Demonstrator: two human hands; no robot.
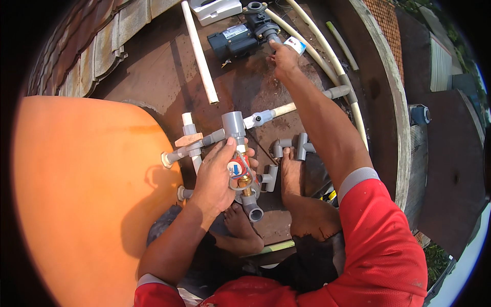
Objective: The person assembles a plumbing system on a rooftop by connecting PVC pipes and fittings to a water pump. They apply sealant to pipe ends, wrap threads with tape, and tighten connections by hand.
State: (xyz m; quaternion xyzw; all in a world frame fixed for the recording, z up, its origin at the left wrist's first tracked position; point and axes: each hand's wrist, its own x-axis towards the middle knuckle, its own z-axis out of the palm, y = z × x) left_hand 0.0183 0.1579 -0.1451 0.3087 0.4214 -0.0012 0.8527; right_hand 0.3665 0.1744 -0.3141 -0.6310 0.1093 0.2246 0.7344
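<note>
Head view: brown floor [148, 71] beside orange tank [92, 169], left grip [215, 175] around pipe assembly [233, 124], right grip [285, 59] by pump [234, 42] unclear.

No wording can be made out. A pale rectangular label [235, 32] with fine, illegible print lies along the black cylindrical pump motor [233, 44]. A round white face [236, 168] with a blue mark sits on the small round red-bodied device [245, 160] above a shiny brass fitting [246, 180]. A small white-and-blue rectangular packet [295, 45] near the motor carries tiny coloured printing, too blurred to read.
</note>
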